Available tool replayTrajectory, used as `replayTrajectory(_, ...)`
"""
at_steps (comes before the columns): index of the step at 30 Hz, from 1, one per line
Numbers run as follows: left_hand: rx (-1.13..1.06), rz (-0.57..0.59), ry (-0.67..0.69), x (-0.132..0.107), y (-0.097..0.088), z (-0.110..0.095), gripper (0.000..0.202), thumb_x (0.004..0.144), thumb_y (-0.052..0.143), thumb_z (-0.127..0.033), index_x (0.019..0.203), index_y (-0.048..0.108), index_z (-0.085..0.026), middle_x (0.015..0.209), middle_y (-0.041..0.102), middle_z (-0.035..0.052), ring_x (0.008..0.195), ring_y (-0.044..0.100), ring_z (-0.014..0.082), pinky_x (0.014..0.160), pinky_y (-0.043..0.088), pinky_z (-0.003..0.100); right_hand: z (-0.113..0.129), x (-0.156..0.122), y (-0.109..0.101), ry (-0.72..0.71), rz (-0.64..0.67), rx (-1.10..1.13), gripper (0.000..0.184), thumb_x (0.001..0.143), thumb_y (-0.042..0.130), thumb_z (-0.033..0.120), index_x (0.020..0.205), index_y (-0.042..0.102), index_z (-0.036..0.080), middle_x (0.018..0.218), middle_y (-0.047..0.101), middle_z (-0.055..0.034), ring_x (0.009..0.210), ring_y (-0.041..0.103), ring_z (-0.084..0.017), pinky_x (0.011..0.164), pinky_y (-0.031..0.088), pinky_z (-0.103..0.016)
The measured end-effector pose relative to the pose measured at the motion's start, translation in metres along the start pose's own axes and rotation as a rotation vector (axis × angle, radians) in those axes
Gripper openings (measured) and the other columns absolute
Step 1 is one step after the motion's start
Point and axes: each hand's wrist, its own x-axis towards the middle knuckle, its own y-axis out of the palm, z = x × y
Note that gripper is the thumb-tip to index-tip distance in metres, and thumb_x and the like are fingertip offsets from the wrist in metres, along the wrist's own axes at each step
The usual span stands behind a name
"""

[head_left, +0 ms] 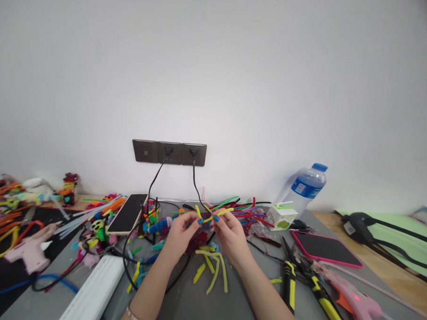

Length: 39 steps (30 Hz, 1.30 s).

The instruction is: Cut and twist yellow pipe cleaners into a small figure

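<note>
Both hands meet above the middle of the grey mat. My left hand [182,233] pinches a yellow pipe cleaner [225,211] between thumb and fingertips. On the other side, my right hand [231,233] grips the same yellow piece, fingers bent around it; short yellow ends stick up between the hands. Whether this is one bent stem or a few joined ones I cannot tell. Below the hands lie several loose yellow pipe cleaner pieces [223,272]. Behind the fingers spreads a pile of coloured pipe cleaners [249,217], partly hidden by the hands.
Left: a pink glue gun [30,253], white power strip [88,297], phone [128,214] and small pipe cleaner figures [98,226]. Right: pliers [289,274], a pink-rimmed phone [327,249], another glue gun [354,293], a small box [282,217] and a bottle [307,189]. Black cords [152,186] hang from wall sockets.
</note>
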Motion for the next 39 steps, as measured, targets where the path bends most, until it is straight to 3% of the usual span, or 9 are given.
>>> replayTrajectory(4, -0.008, 0.095, -0.055, -0.003, 0.002, 0.001, 0.025, 0.079, 0.065, -0.040, 0.076, 0.064, -0.014, 0.065, 0.058, -0.0007, 0.057, 0.048, 0.0106, 0.053, 0.039, 0.020, -0.002, 0.002, -0.003, -0.026, -0.045, 0.011, 0.021, 0.069, 0.079, 0.038, 0.076, 0.068, 0.022, 0.072, 0.065, 0.0003, 0.060, 0.053, -0.012, 0.058, 0.044, -0.024)
replayTrajectory(11, -0.051, 0.302, -0.212, -0.008, 0.005, -0.007, 0.032, 0.075, 0.070, -0.043, 0.073, 0.059, -0.013, 0.063, 0.052, -0.0030, 0.048, 0.039, 0.0055, 0.045, 0.030, 0.017, -0.001, 0.000, -0.002, -0.082, 0.026, -0.078, 0.017, 0.069, 0.079, 0.036, 0.077, 0.071, 0.022, 0.079, 0.069, -0.0020, 0.072, 0.060, -0.016, 0.067, 0.048, -0.028)
replayTrajectory(17, -0.133, 0.367, -0.250, -0.010, 0.002, -0.010, 0.034, 0.072, 0.073, -0.044, 0.069, 0.057, -0.014, 0.059, 0.048, -0.0045, 0.047, 0.043, 0.0064, 0.046, 0.039, 0.019, 0.002, -0.001, 0.001, -0.029, 0.060, -0.051, 0.017, 0.067, 0.080, 0.033, 0.075, 0.070, 0.023, 0.072, 0.066, -0.0007, 0.064, 0.058, -0.014, 0.058, 0.046, -0.026)
replayTrajectory(20, -0.160, 0.289, -0.254, -0.009, 0.003, -0.008, 0.031, 0.071, 0.074, -0.042, 0.071, 0.061, -0.014, 0.060, 0.052, -0.0032, 0.049, 0.047, 0.0079, 0.048, 0.042, 0.020, 0.003, 0.000, 0.001, -0.024, 0.024, -0.018, 0.020, 0.065, 0.081, 0.033, 0.078, 0.069, 0.022, 0.073, 0.066, -0.0003, 0.063, 0.056, -0.013, 0.057, 0.045, -0.024)
replayTrajectory(24, -0.174, 0.103, -0.150, -0.005, 0.006, 0.000, 0.026, 0.069, 0.076, -0.034, 0.083, 0.067, -0.015, 0.071, 0.064, 0.0022, 0.063, 0.058, 0.0130, 0.056, 0.047, 0.021, 0.003, 0.002, -0.001, -0.037, -0.029, 0.025, 0.021, 0.066, 0.081, 0.033, 0.078, 0.068, 0.022, 0.075, 0.065, 0.0002, 0.063, 0.056, -0.012, 0.059, 0.047, -0.023)
replayTrajectory(29, -0.151, -0.083, -0.053, 0.000, 0.004, 0.004, 0.019, 0.061, 0.080, -0.025, 0.074, 0.071, -0.016, 0.073, 0.070, 0.0041, 0.069, 0.064, 0.0162, 0.065, 0.051, 0.024, 0.001, 0.004, -0.003, -0.089, -0.025, 0.001, 0.020, 0.067, 0.081, 0.033, 0.076, 0.068, 0.021, 0.072, 0.065, -0.0002, 0.065, 0.059, -0.014, 0.064, 0.049, -0.026)
replayTrajectory(39, 0.006, -0.169, -0.003, -0.001, 0.000, 0.007, 0.013, 0.070, 0.070, -0.026, 0.076, 0.076, -0.017, 0.075, 0.075, 0.0060, 0.067, 0.067, 0.0183, 0.065, 0.052, 0.027, 0.001, 0.003, -0.002, -0.081, -0.032, -0.016, 0.020, 0.066, 0.082, 0.031, 0.073, 0.067, 0.020, 0.077, 0.067, -0.0010, 0.070, 0.062, -0.016, 0.070, 0.053, -0.030)
